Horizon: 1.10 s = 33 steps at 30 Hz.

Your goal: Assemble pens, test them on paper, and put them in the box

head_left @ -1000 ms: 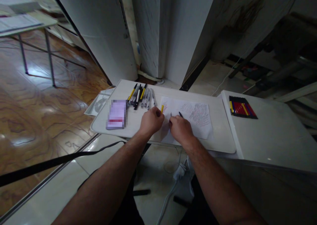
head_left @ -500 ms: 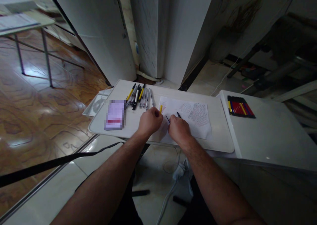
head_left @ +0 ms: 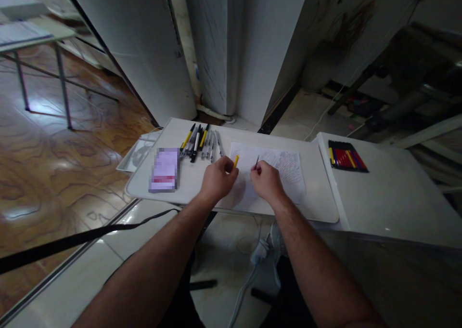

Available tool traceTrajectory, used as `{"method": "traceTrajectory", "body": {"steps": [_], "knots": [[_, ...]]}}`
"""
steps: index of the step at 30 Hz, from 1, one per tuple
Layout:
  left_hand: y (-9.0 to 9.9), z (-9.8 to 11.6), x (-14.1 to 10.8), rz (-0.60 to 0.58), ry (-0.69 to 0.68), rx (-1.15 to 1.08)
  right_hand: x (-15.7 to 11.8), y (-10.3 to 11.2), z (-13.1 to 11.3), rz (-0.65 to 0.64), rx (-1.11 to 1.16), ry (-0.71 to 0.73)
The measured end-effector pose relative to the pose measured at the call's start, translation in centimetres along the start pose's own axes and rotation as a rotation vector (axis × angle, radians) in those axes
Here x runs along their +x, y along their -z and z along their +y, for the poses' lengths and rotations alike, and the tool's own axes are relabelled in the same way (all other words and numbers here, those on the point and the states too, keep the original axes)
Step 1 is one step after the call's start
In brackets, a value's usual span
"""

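Observation:
My left hand [head_left: 217, 178] is closed in a pinch around a yellow pen barrel [head_left: 236, 161], which points up from the fingertips. Across a small gap, my right hand [head_left: 267, 179] pinches a thin dark stick [head_left: 257, 162], perhaps a pen refill; its lower part is hidden by the fingers. Both hands are over a white sheet of paper [head_left: 249, 152] covered in scribbles on its right side. Beyond my left hand lie several pens [head_left: 197, 144], yellow, black, white and clear, side by side.
A purple, pixelated rectangular object [head_left: 165, 170] lies at the left of the small white table [head_left: 319, 193]. On the white surface to the right rests a flat set of dark, red and yellow pens [head_left: 347, 156]. A cable with a white plug [head_left: 260, 252] runs along the floor below.
My right hand has moved slightly right, away from my left. The dark stick in it now points upward instead of toward the left hand. The yellow barrel stays in my left hand.

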<state>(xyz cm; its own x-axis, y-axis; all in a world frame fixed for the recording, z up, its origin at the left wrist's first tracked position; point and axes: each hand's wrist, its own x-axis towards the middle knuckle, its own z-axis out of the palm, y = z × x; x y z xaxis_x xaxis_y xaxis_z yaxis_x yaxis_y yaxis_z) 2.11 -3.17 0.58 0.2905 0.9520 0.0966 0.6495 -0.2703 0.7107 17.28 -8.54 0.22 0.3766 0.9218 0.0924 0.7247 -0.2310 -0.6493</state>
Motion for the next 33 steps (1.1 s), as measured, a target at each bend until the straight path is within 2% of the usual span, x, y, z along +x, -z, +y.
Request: {"method": "traceTrajectory", "body": {"steps": [6, 8, 11, 20, 30, 33], "knots": [[0.0, 0.2, -0.2, -0.006, -0.033, -0.040, 0.8, 0.6, 0.7, 0.141, 0.749, -0.175], [-0.1, 0.2, -0.2, -0.007, -0.053, -0.038, 0.9, 1.0, 0.4, 0.182, 0.910, -0.203], [-0.2, 0.1, -0.3, -0.025, -0.082, -0.035, 0.9, 1.6, 0.0, 0.233, 1.032, -0.199], [-0.6, -0.2, -0.3, -0.069, -0.159, -0.031, 1.0, 2.0, -0.2, 0.344, 0.998, -0.133], [-0.5, 0.0, -0.4, -0.068, -0.166, -0.030, 0.7, 1.7, -0.3, 0.328, 0.939, -0.090], [-0.5, 0.0, -0.4, -0.059, -0.165, -0.028, 0.6, 1.7, -0.2, 0.267, 0.924, -0.086]]}}
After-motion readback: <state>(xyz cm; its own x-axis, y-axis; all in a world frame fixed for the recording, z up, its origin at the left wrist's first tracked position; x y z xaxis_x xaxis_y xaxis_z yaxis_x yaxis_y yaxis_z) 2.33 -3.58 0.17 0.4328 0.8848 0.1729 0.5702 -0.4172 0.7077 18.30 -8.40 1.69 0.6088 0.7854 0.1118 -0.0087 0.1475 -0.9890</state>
